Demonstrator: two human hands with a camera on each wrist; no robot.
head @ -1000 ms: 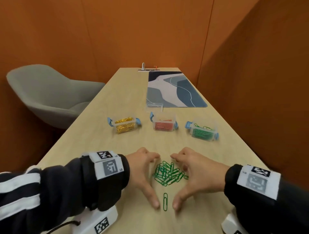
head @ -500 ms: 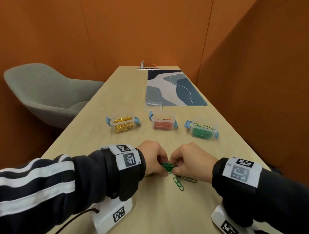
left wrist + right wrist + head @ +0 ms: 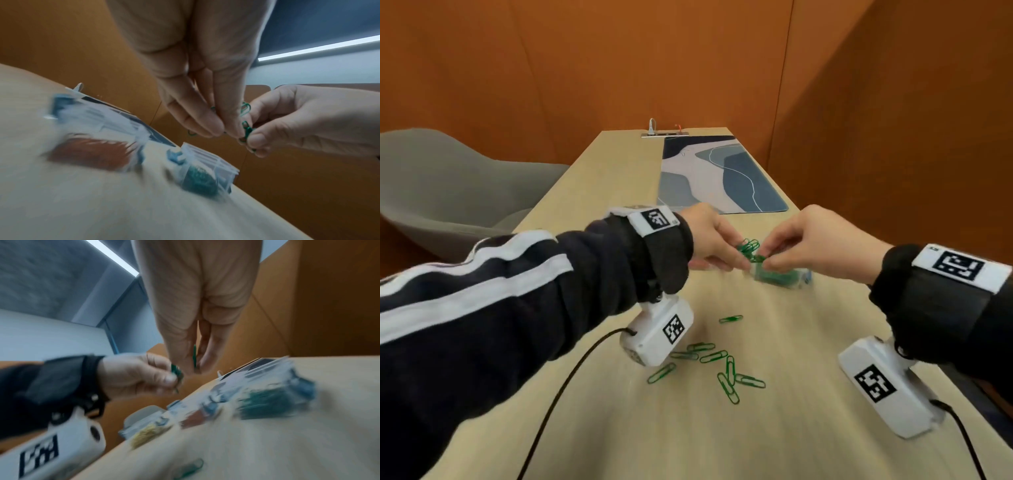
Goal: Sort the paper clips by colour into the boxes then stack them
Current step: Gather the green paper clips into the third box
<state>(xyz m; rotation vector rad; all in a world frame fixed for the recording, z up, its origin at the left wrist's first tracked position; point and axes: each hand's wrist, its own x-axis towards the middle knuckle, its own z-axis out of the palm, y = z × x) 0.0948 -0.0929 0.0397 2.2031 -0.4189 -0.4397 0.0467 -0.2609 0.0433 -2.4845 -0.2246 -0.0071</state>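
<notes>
Both hands hold a bunch of green paper clips (image 3: pixel 749 249) in the air just above the clear box of green clips (image 3: pixel 779 276). My left hand (image 3: pixel 717 245) pinches the bunch from the left and my right hand (image 3: pixel 796 248) pinches it from the right. The left wrist view shows fingertips (image 3: pixel 213 128) of the left hand and the right thumb (image 3: pixel 256 139) closed on green clips (image 3: pixel 246 128). Several loose green clips (image 3: pixel 717 365) lie on the table nearer to me. The red box (image 3: pixel 92 151) and the yellow box (image 3: pixel 148 430) show blurred in the wrist views.
The light wooden table (image 3: pixel 722 438) runs away from me, with a blue and grey mat (image 3: pixel 717 174) at its far end. A grey chair (image 3: pixel 448 185) stands to the left. Orange walls close in behind and on the right.
Both hands have lifted the bunch of green clips off the table and carried it forward and right to above the green box. Several clips stayed behind on the table.
</notes>
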